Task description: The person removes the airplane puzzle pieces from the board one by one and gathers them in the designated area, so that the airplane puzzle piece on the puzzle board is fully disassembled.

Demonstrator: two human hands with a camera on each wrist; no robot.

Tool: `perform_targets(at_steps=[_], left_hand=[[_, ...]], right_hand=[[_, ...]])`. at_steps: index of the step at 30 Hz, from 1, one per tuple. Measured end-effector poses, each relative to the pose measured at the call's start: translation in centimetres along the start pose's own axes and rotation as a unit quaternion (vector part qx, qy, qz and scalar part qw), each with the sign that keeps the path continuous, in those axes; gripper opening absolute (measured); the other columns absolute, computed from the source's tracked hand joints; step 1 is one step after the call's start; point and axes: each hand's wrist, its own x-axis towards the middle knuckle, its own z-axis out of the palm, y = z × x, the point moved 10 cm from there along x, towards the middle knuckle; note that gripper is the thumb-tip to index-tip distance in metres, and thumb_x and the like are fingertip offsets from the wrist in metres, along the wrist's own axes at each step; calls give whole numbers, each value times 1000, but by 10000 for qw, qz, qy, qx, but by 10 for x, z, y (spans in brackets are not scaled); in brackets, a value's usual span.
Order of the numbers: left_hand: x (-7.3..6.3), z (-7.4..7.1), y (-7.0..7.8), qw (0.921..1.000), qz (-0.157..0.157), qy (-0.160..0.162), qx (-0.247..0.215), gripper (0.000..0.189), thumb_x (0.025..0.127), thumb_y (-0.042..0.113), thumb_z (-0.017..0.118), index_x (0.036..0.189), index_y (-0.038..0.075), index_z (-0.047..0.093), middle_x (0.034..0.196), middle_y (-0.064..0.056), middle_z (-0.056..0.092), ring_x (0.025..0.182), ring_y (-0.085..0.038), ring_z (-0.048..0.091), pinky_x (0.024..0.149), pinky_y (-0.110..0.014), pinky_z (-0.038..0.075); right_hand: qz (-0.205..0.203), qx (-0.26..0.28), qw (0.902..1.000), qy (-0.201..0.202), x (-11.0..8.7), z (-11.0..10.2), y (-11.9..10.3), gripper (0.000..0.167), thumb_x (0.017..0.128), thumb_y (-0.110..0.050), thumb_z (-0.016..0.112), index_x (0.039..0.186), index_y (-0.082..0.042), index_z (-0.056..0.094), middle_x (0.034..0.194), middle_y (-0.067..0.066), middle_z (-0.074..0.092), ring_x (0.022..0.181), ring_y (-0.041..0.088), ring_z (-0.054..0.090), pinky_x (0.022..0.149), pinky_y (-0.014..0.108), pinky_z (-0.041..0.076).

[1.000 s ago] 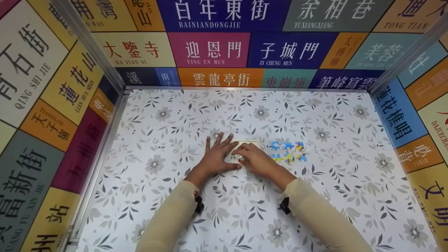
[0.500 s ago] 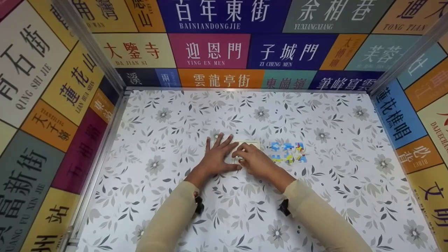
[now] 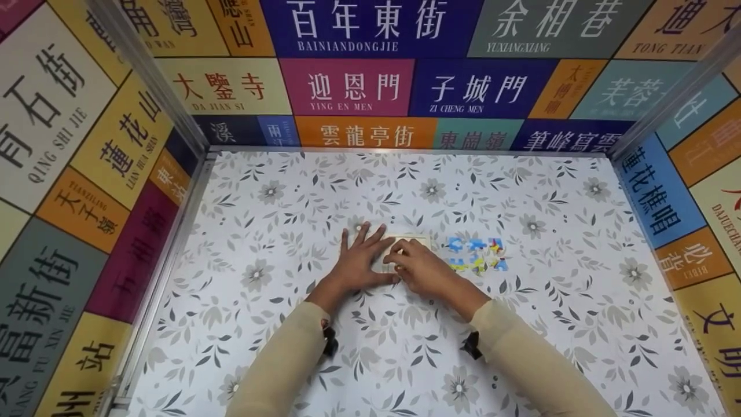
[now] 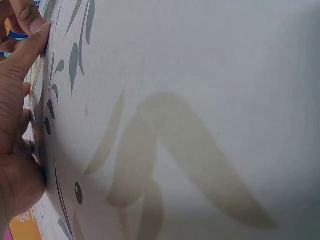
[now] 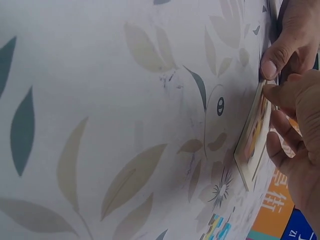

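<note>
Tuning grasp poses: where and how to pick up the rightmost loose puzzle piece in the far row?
Probably by its right edge, fingertips coming down from the right. The puzzle piece lies flat, with neighbours to its left and on its near side, while its right side faces bare tabletop. Its outline is too small to choose a knob.

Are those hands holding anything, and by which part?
It can't be told whether the right hand pinches anything: nothing shows clearly there. The left hand lies spread at the tray.
</note>
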Motion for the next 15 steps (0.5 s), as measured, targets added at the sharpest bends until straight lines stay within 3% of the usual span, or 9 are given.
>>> perform_targets(at_steps=[8,15], left_hand=[[-1,5,-1,9999,-71,-92,62,99,91,74,75,171,26,44,186,0,21,175,-38,6,134,-75,-9],[-1,1,-2,10000,29,12,-69,98,91,73,76,170,24,46,185,-2,24,175,-39,7,133,-77,-9]], right_hand=[[28,-132,9998,-116,-1,2,1,37,96,-8,82,132,-15,77,130,9,69,114,30,64,97,48,59],[52,-27,9999,-96,1,-1,3,38,97,-14,85,134,-15,76,130,9,70,112,30,63,96,49,58]])
